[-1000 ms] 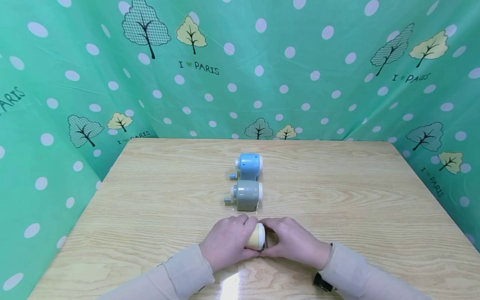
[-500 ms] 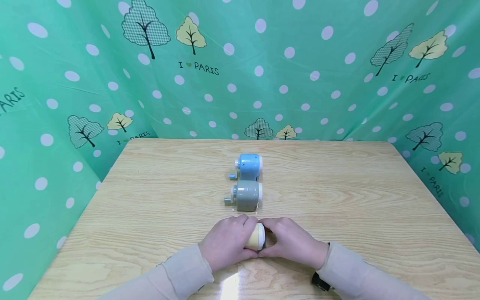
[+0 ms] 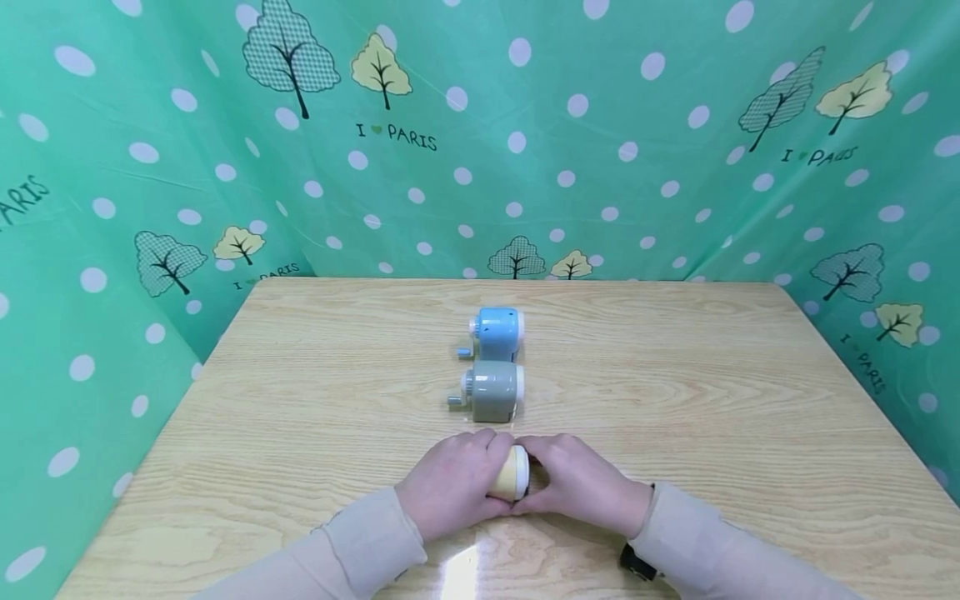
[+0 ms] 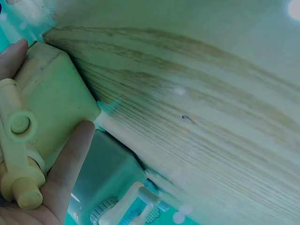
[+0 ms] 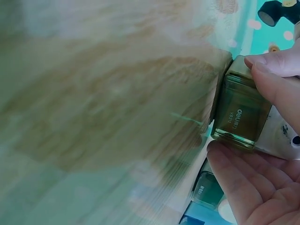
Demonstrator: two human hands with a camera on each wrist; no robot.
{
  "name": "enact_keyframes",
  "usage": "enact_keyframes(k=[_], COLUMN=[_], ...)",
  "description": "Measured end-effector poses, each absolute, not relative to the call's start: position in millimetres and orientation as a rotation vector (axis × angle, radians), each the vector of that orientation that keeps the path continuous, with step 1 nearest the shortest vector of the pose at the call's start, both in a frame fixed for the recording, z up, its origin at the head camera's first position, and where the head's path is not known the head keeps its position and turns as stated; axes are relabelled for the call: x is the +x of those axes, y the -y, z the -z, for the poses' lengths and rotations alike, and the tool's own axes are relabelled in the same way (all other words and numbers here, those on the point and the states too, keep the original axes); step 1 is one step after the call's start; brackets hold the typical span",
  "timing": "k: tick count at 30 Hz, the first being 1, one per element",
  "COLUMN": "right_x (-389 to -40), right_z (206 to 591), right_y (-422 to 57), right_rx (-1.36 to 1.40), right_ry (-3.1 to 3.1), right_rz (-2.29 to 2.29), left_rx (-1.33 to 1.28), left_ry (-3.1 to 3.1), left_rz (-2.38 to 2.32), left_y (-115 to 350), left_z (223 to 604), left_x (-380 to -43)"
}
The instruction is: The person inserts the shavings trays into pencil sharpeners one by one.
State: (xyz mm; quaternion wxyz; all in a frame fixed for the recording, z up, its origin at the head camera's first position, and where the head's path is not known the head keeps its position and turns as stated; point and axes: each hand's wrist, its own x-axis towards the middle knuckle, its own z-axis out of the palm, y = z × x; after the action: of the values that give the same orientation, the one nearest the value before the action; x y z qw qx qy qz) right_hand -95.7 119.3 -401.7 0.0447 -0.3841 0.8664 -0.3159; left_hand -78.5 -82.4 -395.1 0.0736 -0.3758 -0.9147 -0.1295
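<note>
A pale yellow crank pencil sharpener (image 3: 508, 477) with a white front ring stands near the table's front edge. My left hand (image 3: 453, 479) grips its body from the left, covering most of it in the head view. Its crank handle (image 4: 21, 126) shows in the left wrist view, between thumb and finger. At the sharpener's right end, my right hand (image 3: 581, 485) pinches the clear shavings drawer (image 5: 241, 112) between thumb and fingers. In the right wrist view, this drawer sits against the white front, with lettering on its face. How fully it is seated cannot be made out.
A grey pencil sharpener (image 3: 495, 392) stands just beyond my hands, its crank to the left. Behind it is a blue pencil sharpener (image 3: 498, 333), in line with it. The wooden table (image 3: 675, 375) ends at a green dotted curtain (image 3: 420, 167).
My right hand has edged slightly left, and the dark gap between it and the white front has narrowed. My left hand keeps its grip on the yellow pencil sharpener, nearly still.
</note>
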Motion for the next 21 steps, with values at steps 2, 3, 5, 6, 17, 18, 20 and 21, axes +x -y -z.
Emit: enact_keyframes(k=[2,3,5,6,17,18,20,21], right_x=[-95.8,-95.9,-96.0,-95.9,-94.0,-93.8,-93.6,-93.5], right_z=[401.7,401.7,401.9,402.0,403.0,403.1,403.4,403.5], right_y=[-118.9,-118.7,-118.5,-118.4,-115.3,-114.9,-114.4,-114.2], right_rx=[-1.173,-1.171,-1.166,-1.163,-1.158,-1.152,-1.142,-1.137], right_ry=[-2.648,-2.648,-2.649,-2.649,-2.66,-2.659,-2.656,-2.656], right_rz=[0.965,0.966,0.961,0.959,0.938,0.941,0.943,0.944], left_rx=[-1.134,-1.135,-1.138,-1.14,-1.136,-1.136,-1.135,-1.135], left_ry=[2.746,2.747,2.748,2.748,2.753,2.754,2.752,2.753], left_rz=[0.392,0.395,0.399,0.398,0.396,0.397,0.398,0.4], left_y=[82.4,82.4,82.2,82.2,82.3,82.3,82.4,82.4], left_z=[394.8,394.8,394.4,394.0,392.7,392.7,393.0,392.9], left_x=[-79.0,-79.4,-79.8,-79.9,-78.3,-78.2,-78.3,-78.1])
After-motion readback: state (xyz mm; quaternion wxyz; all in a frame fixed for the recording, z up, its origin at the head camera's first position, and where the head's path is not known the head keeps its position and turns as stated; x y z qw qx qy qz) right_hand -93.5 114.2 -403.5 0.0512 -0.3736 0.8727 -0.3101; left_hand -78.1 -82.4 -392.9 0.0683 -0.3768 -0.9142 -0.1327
